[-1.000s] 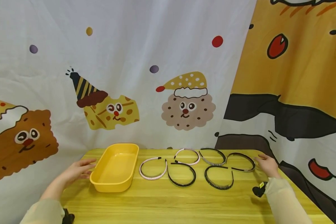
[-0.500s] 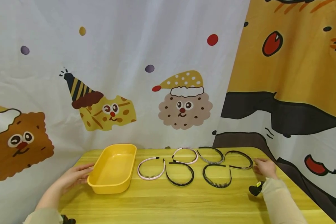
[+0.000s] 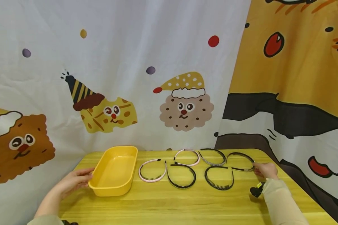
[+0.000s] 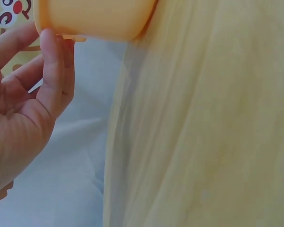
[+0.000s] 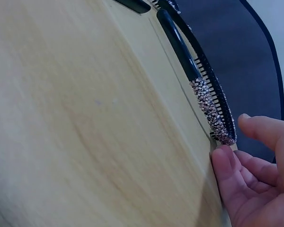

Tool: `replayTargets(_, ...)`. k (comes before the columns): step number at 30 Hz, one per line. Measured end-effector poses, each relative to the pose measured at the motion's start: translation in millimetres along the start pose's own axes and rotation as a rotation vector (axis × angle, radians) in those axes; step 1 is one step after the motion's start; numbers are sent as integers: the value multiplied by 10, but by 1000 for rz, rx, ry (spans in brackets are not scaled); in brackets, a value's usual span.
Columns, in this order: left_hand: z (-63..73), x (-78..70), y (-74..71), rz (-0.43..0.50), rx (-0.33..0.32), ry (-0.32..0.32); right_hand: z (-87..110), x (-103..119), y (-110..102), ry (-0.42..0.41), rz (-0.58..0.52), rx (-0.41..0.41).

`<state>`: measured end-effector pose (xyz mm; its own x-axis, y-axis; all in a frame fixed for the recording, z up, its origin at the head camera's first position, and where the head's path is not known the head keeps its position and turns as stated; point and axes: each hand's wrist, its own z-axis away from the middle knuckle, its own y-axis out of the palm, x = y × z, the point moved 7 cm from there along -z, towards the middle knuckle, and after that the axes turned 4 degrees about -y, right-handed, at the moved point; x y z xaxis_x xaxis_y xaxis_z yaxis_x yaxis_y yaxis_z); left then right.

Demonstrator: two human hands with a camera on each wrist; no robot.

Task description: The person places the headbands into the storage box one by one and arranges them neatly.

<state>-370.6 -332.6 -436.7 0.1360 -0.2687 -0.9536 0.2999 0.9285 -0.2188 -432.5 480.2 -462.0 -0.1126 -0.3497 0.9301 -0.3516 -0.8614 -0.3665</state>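
Note:
My left hand (image 3: 70,182) is at the left side of a yellow plastic basin (image 3: 112,188), its fingertips touching the rim. The left wrist view shows those fingers (image 4: 51,75) against the basin's edge (image 4: 94,19). On the right, my right hand (image 3: 266,170) is at the outer curve of a black headband (image 3: 253,160) with sparkly stones. Seen from the right wrist, the thumb (image 5: 223,163) touches the lower end of this toothed headband (image 5: 209,109). The bent index finger stands slightly off it.
Two pink headbands (image 3: 153,180) (image 3: 198,158) and several black ones, among them a plain black headband (image 3: 194,178) and a toothed headband (image 3: 218,187), lie on the wooden table (image 3: 169,206). A cartoon-printed curtain (image 3: 146,47) hangs right behind the table's back edge.
My right hand has lowered slightly and come in to the headband's outer edge. The left hand has moved a little closer onto the basin's rim. The headbands lie as before.

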Motion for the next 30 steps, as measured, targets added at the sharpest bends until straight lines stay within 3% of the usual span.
replayTargets(9, -37, 56, -34, 22, 28, 11, 25, 42, 20, -41, 239, -11)
replayTargets(19, -31, -14, 3, 22, 19, 26, -11, 68, -11, -44, 308, -40)
replayTargets(23, -47, 6, 12, 25, 40, 40, -32, 50, -19, -38, 263, -40)
replayTargets(30, -67, 18, 3, 18, 70, 87, -29, 19, 70, 34, -1, 5)
